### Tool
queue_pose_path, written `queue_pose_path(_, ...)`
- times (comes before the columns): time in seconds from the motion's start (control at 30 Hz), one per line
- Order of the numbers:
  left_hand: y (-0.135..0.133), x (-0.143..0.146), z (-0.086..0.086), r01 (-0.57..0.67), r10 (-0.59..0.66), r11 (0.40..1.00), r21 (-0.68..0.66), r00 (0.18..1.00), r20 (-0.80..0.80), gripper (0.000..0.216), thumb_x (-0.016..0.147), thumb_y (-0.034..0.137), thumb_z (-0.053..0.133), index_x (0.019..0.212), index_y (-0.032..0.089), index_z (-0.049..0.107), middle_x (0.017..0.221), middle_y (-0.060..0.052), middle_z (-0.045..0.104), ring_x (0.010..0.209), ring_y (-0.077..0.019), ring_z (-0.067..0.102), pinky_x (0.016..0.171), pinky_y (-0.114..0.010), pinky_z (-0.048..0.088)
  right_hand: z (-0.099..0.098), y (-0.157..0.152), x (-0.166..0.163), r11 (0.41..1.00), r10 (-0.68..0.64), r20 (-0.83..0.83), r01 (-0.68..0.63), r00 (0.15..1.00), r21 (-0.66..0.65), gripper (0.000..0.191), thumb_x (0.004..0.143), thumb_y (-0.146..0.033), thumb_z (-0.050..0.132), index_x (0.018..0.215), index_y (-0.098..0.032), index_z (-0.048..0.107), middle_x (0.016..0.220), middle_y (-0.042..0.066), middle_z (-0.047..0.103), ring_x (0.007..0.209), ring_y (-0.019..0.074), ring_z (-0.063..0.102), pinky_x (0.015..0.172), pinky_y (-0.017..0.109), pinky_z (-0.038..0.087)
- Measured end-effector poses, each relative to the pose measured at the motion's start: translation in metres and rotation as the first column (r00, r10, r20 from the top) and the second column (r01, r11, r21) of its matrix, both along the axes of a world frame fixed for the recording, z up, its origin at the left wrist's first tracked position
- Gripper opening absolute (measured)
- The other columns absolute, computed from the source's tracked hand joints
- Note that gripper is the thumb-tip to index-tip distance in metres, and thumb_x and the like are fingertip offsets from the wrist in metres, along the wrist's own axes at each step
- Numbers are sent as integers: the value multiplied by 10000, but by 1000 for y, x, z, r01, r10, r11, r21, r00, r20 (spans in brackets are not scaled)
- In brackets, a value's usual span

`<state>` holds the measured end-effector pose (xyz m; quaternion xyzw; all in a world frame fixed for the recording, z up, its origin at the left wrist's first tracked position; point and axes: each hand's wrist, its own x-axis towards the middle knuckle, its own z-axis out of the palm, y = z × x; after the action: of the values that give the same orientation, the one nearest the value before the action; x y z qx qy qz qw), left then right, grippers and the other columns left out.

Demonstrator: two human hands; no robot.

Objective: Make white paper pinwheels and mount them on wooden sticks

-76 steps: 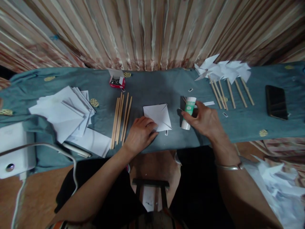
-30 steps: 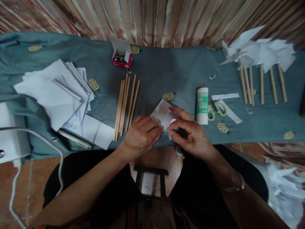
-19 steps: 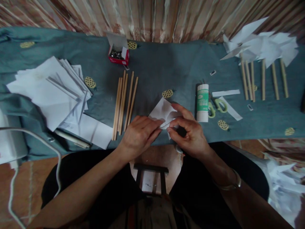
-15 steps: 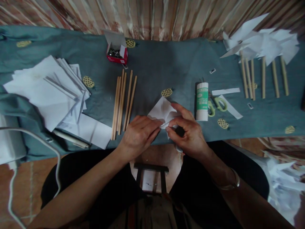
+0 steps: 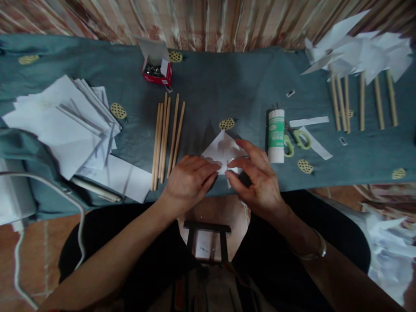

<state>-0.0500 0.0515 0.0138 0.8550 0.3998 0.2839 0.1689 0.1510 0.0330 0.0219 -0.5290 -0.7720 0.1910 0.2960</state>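
A cut square of white paper (image 5: 222,145) lies at the table's front edge, one corner pointing away from me. My left hand (image 5: 191,177) presses on its left side, fingers together and the fingertips at the paper's middle. From the right, my right hand (image 5: 256,175) pinches at a flap of the same sheet between thumb and index finger, with its other fingers resting along the right corner. Much of the near part of the sheet is hidden under both hands. A bangle (image 5: 316,247) circles my right wrist.
Wooden sticks (image 5: 167,134) lie left of the paper, below an open red box (image 5: 157,71) of small metal pieces. To the right are a glue stick (image 5: 276,136), green-handled scissors (image 5: 302,138) and paper strips (image 5: 308,121). Paper pinwheels (image 5: 347,52) lie far right; stacked sheets (image 5: 58,121) lie left.
My right fingers have shifted slightly at the paper's middle and opened a little. The paper's right side looks flatter now. My left hand stays on the sheet, and the view has shifted slightly.
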Motion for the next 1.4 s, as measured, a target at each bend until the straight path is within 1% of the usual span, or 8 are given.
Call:
queue_pose_path(0.1,1,0,0,1,-2,1000,-31,1000,-24,153,935,204,572,989,151,704,877,-50,761,804,-187,696,721,-325,506,-3,-2,0,998,34,3,-34,999,50,186,913,-230,593,1082,-272,657,1458,78,518,1314,300,523,1057,522,479)
queue_pose_path(0.2,0,-1,1,-2,0,999,-46,999,-46,178,943,218,558,1004,160,714,895,-53,760,825,-187,699,733,-324,511,-5,-3,0,998,33,15,-34,999,48,209,925,-227,571,1098,-281,675,1458,63,523,1325,297,515,1069,534,473)
queue_pose_path(0.47,1,0,-1,-1,-2,998,-62,999,-51,191,941,220,564,1023,150,722,904,-67,757,833,-198,701,736,-341,525,-5,-3,-1,996,28,29,-31,999,82,180,923,-214,579,1053,-254,697,1419,83,557,1311,291,527,1078,521,473)
queue_pose_path(0.67,2,0,-1,5,-11,997,-79,997,-75,220,953,234,541,1040,159,728,902,-66,751,838,-196,701,745,-340,535,-5,-3,-2,999,28,27,-29,999,43,181,924,-221,572,1035,-249,712,1410,81,568,1301,298,529,1087,538,454)
queue_pose_path(0.87,2,1,0,-14,6,997,-72,995,-99,215,948,235,545,1042,170,727,892,-57,751,813,-186,702,732,-321,529,-5,-2,-3,998,14,45,-17,999,60,180,928,-220,566,1026,-253,714,1386,79,591,1283,296,549,1061,542,484)
queue_pose_path(1.03,3,1,2,-12,5,996,-83,996,-92,215,945,228,543,1030,156,727,882,-64,749,805,-200,702,723,-330,523,-4,-2,-3,996,21,59,-26,998,88,175,922,-201,575,1027,-228,712,1378,101,595,1287,299,548,1070,528,482)
queue_pose_path(1.3,3,1,2,-18,5,994,-111,993,-117,209,938,228,546,1036,170,721,901,-58,749,822,-193,704,746,-324,525,-8,-2,-4,997,24,62,-29,998,78,274,936,-156,520,1134,-268,673,1414,80,563,1336,291,504,1085,533,452)
queue_pose_path(1.4,3,2,2,-20,7,994,-109,993,-115,205,935,225,550,1028,165,722,889,-58,749,813,-194,704,744,-327,527,-10,-2,-4,995,24,102,-34,995,92,302,938,-143,506,1156,-290,655,1425,63,548,1343,279,496,1083,515,454)
